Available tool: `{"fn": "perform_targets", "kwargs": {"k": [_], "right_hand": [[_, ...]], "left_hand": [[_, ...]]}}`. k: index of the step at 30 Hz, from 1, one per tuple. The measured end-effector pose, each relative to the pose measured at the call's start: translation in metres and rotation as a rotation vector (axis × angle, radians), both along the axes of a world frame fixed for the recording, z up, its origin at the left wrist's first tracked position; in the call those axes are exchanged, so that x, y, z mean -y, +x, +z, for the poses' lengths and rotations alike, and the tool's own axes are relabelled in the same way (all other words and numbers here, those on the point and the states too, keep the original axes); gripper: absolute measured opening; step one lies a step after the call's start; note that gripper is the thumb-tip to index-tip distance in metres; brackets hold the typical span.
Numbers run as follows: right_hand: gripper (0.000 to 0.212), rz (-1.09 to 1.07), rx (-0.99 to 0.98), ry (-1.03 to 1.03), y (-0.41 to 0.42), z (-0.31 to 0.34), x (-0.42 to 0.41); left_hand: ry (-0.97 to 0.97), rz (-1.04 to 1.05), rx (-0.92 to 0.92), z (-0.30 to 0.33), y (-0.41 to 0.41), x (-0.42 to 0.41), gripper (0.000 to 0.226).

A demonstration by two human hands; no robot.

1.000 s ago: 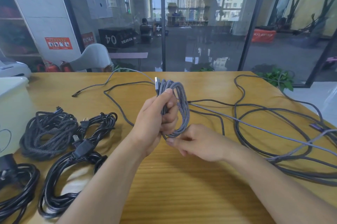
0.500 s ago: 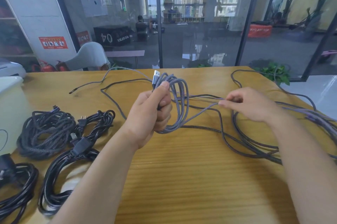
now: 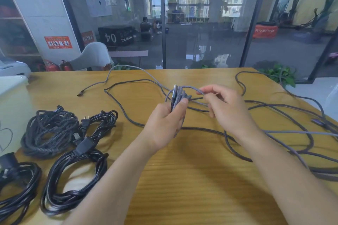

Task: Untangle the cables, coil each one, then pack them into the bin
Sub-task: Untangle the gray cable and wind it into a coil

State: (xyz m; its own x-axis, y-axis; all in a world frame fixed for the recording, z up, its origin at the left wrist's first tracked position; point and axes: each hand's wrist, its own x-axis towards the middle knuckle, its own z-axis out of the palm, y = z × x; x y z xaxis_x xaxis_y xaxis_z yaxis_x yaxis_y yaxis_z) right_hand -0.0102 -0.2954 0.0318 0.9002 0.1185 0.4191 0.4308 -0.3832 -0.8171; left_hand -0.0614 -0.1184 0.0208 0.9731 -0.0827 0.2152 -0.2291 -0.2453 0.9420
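My left hand (image 3: 164, 124) grips a coil of grey braided cable (image 3: 176, 99) above the middle of the wooden table (image 3: 192, 179), its silver plug sticking up past the thumb. My right hand (image 3: 225, 107) pinches the free strand of the same cable just right of the coil's top. More tangled dark and grey cables (image 3: 285, 129) spread over the table's right half. Three coiled cables lie at the left: a braided dark one (image 3: 49, 131), a black power cord (image 3: 76, 171) and another black one (image 3: 16, 184). The pale bin (image 3: 12, 107) stands at the far left.
A loose grey cable (image 3: 128, 85) runs across the far side of the table, ending in a plug near the left. Beyond the table's far edge stand a glass wall and a grey chair (image 3: 91, 56). A potted plant (image 3: 278, 74) sits off the far right corner.
My right hand has come back from the right to the coil's top, laying another loop of the strand on it. The left hand has tilted the coil, which now looks edge-on.
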Motion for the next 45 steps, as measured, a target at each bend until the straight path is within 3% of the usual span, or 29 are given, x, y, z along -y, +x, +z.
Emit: {"fn": "perform_targets", "kwargs": {"k": [8,13,16,20,25,29,32,38,45], "right_hand": [[0.016,0.088,0.043,0.097,-0.008,-0.007,-0.012],[0.038,0.220,-0.021,0.070,-0.015,-0.003,-0.013],[0.031,0.260,0.069,0.063,-0.020,-0.004,-0.015],[0.021,0.231,0.120,0.093,-0.022,-0.008,-0.020],[0.029,0.201,0.081,0.051,-0.024,-0.014,-0.026],[0.007,0.258,-0.084,-0.114,-0.028,-0.010,-0.025],[0.033,0.433,-0.215,-0.305,-0.033,-0.007,-0.026],[0.031,0.639,-0.323,-0.443,-0.039,-0.004,-0.023],[0.052,0.841,-0.524,-0.668,-0.042,-0.007,-0.025]], "left_hand": [[-0.040,0.105,0.055,-0.010,0.009,0.000,0.054],[-0.077,0.126,0.086,-0.016,0.013,0.000,0.054],[-0.083,0.118,0.105,-0.015,0.013,0.001,0.056],[-0.106,0.070,0.103,-0.013,0.010,0.002,0.058],[-0.136,0.085,0.044,-0.010,0.009,0.003,0.050],[-0.221,0.149,0.028,-0.003,0.008,-0.004,0.049],[-0.288,0.219,0.024,-0.001,0.010,-0.014,0.041],[-0.452,0.230,0.046,0.004,0.009,-0.022,0.040],[-0.624,0.122,0.039,0.011,0.006,-0.023,0.038]]}}
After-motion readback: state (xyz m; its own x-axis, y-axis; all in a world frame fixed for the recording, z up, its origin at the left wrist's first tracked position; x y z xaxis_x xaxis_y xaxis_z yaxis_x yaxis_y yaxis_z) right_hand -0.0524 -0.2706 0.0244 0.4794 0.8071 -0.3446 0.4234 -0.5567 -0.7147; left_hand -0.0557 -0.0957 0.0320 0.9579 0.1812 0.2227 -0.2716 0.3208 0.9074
